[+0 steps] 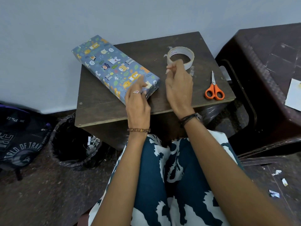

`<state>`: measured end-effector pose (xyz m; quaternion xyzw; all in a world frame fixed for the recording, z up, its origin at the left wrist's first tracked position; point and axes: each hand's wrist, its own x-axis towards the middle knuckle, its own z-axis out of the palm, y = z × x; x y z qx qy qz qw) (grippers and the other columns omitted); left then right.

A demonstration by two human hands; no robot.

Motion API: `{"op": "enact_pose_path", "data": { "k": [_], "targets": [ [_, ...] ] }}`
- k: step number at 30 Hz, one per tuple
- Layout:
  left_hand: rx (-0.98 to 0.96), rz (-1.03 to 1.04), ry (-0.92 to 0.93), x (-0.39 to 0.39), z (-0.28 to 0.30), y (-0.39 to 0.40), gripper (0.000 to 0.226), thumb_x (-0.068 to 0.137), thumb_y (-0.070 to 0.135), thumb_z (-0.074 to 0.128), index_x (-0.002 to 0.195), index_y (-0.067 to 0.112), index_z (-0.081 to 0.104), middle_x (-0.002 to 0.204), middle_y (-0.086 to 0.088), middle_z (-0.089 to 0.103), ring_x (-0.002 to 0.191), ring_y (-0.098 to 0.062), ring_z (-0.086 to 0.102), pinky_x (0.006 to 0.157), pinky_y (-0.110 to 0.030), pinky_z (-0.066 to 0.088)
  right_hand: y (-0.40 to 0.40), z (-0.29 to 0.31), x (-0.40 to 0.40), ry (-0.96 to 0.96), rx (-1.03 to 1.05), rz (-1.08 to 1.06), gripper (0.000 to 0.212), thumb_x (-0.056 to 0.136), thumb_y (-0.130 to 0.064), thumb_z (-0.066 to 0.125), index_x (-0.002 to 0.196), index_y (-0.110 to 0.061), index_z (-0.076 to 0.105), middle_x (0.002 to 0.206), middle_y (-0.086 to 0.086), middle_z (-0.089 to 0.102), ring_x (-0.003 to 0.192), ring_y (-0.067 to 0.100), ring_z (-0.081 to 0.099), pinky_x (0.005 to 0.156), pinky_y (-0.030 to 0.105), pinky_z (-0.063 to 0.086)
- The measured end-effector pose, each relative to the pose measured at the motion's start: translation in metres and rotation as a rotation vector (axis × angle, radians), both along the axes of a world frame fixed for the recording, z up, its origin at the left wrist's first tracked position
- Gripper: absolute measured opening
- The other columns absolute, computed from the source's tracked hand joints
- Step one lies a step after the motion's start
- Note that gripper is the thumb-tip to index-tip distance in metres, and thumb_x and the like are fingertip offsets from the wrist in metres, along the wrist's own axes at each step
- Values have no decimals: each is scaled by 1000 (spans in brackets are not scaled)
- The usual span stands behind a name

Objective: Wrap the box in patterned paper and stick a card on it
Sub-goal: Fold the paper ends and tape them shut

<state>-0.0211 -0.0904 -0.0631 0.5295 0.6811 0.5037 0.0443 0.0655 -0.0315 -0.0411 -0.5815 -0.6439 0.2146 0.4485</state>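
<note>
Item one: box (114, 69), long and flat, fully covered in blue paper printed with cartoon animals — lies slantwise on the small dark wooden table (104, 110), its far end overhanging the table's edge at 10 o'clock, its near end toward the table's middle.

Item two: left hand (138, 101), ring on one finger, beaded bracelet at the wrist; fingertips rest on the near end of the box, fingers loosely curled, clasping nothing.

Item three: right hand (178, 86), dark cords at the wrist, raised above the table at about 1 o'clock from the left hand; thumb and forefinger pinched narrowly together just in front of the tape roll (180, 57). Whether a strip of tape sits in the pinch cannot be told.

Item four: tape roll, clear with a pale core, standing on the table at 1 o'clock.

Item five: scissors (214, 88), orange handles, blades shut, lying at the table's 3 o'clock edge.

Item six: pale card (294, 93) on the dark plastic stool (263, 66) at 3 o'clock — well apart from the box.

Item seven: bin lined with a black bag (73, 144), on the floor at 8 o'clock.
</note>
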Motion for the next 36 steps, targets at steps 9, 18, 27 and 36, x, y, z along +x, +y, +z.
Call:
{"op": "enact_pose_path", "data": {
  "k": [9, 18, 27, 36],
  "targets": [
    [120, 154, -385, -20, -8, -14, 10, 87, 16, 53, 93, 22, 60, 115, -1, 58, 113, -13, 54, 97, -39, 43, -66, -14, -13, 783, -509, 171, 20, 97, -2, 39, 107, -20, 36, 104, 14, 63, 89, 18, 66, 74, 22, 55],
    [-82, 28, -112, -17, -6, -10, 20, 81, 20, 69, 100, 17, 69, 122, -5, 58, 113, -20, 47, 95, -5, 28, -52, -16, -14, 860, -433, 140, 34, 94, 9, 34, 115, -17, 29, 110, 23, 62, 100, 24, 65, 84, 27, 54],
    [-151, 159, 279, -4, -2, -7, 28, 76, 21, 65, 101, 8, 59, 103, -15, 55, 90, -35, 47, 78, -29, 30, -50, -25, -18, 836, -398, 125, 45, 88, 14, 42, 112, -21, 29, 97, 10, 66, 87, 12, 67, 90, 37, 53],
    [-128, 55, 262, -16, -3, -9, 36, 77, 29, 57, 102, 3, 61, 103, -15, 61, 90, -38, 51, 80, -23, 29, -48, -26, -24, 961, -377, 115, 50, 87, 17, 44, 115, -22, 31, 97, 8, 59, 83, 13, 64, 83, 28, 55]
  ]
}}
